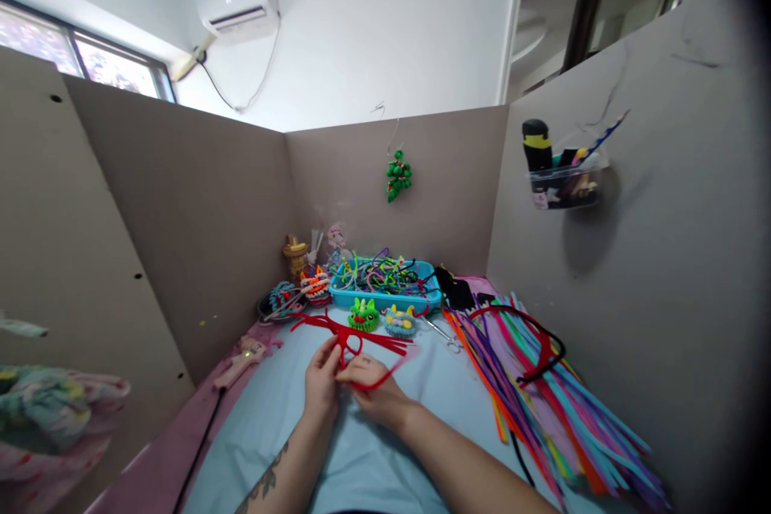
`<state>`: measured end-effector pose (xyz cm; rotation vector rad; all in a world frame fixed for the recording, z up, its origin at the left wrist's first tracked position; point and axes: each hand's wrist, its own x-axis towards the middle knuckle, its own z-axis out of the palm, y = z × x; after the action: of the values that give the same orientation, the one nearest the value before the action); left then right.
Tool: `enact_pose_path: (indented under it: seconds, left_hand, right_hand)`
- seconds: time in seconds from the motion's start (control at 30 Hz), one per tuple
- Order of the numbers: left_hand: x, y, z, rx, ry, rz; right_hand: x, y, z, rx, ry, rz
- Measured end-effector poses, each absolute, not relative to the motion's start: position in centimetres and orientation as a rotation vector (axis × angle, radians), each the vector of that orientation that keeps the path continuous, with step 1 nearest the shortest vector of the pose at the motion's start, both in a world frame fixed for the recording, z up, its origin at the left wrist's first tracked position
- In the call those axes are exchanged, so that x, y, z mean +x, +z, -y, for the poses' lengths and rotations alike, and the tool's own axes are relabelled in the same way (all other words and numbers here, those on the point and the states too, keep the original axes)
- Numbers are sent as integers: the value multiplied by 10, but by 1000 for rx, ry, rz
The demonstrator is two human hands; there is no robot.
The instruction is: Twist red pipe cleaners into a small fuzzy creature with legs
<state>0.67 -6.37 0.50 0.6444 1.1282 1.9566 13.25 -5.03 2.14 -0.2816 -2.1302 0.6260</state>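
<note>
Close together over the light blue cloth, both hands pinch a red pipe cleaner (pixel 381 380) that is bent into a loop above the fingers. My left hand (pixel 324 373) grips it from the left, thumb and fingertips pressed together. My right hand (pixel 374 389) is closed on it from the right, and one end sticks out past the knuckles, smeared by motion. Just beyond the hands lie several straight red pipe cleaners (pixel 385 339). Behind these sit a green pipe-cleaner animal head (pixel 364 316) and a blue and yellow one (pixel 400 321).
A blue tray (pixel 385 300) of tangled pipe cleaners stands at the back. Scissors (pixel 444 334) lie right of the heads. Many coloured pipe cleaners (pixel 530 385) spread along the right. A pink corded tool (pixel 241 361) lies left. Grey partitions (pixel 391 217) enclose the table.
</note>
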Motion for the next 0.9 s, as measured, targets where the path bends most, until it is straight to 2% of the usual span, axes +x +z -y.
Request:
enact_pose_path:
  seconds: [0.1, 0.23, 0.37, 0.47, 0.57, 0.77, 0.9]
  left_hand:
    - [7, 7, 64, 620, 1966, -1127]
    - [13, 14, 68, 582, 1924, -1112]
    - [22, 19, 72, 627, 1867, -1078]
    - [25, 19, 72, 665, 1828, -1067]
    - [24, 18, 71, 706, 1848, -1109]
    - [22, 16, 71, 848, 1836, -1142]
    - [25, 12, 69, 955, 1797, -1223]
  right_hand:
    - [139, 32, 50, -244, 769, 2033]
    - [148, 38, 33, -453, 1096, 1644]
    - [149, 25, 4, -659, 1460, 1116]
    - [147, 13, -8, -784, 1591, 968]
    - [144, 10, -7, -828, 1547, 979]
    - [135, 9, 9, -730, 1217, 1340]
    - [129, 2, 10, -808, 1085, 1367]
